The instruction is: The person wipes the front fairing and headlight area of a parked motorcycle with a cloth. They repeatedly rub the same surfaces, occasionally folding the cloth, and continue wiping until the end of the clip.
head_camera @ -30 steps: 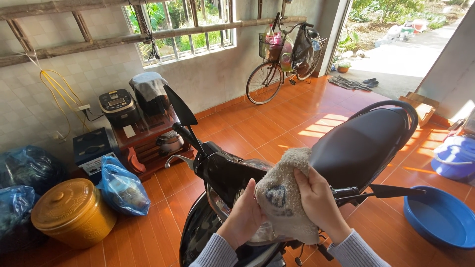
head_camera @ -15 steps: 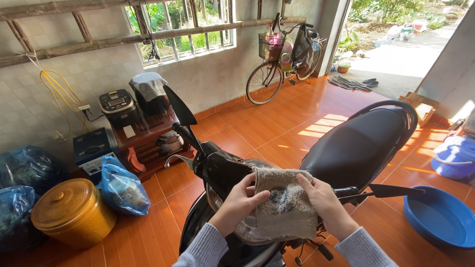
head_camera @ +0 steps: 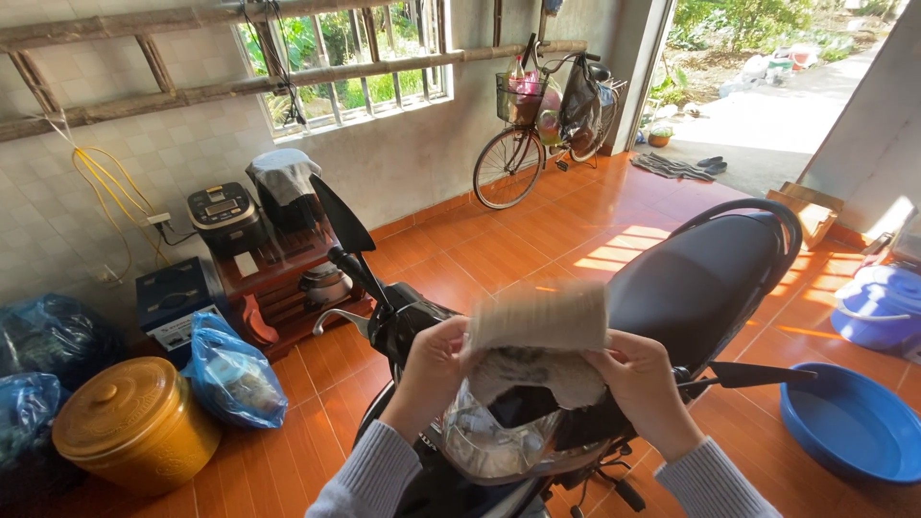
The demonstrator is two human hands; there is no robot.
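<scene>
A black motorbike (head_camera: 700, 288) stands on the orange tiled floor below me, its seat running off to the right and a handlebar with a mirror (head_camera: 347, 240) rising on the left. Over its front, both hands hold a dirty grey-white cloth (head_camera: 542, 336) spread flat between them. My left hand (head_camera: 434, 363) pinches the cloth's left edge. My right hand (head_camera: 641, 376) grips its right edge. The cloth hangs just above the bike's clear headlight cover (head_camera: 489, 446) and hides part of it.
A blue basin (head_camera: 849, 422) and a blue lidded bucket (head_camera: 878, 307) sit on the floor at right. At left are a yellow lidded tub (head_camera: 134, 422), blue plastic bags (head_camera: 235, 379) and a low wooden shelf with a cooker (head_camera: 227, 216). A bicycle (head_camera: 537, 125) leans by the open doorway.
The cloth was bunched in both hands a second ago. It has been unfolded and now is stretched flat and lifted slightly above the bike's front.
</scene>
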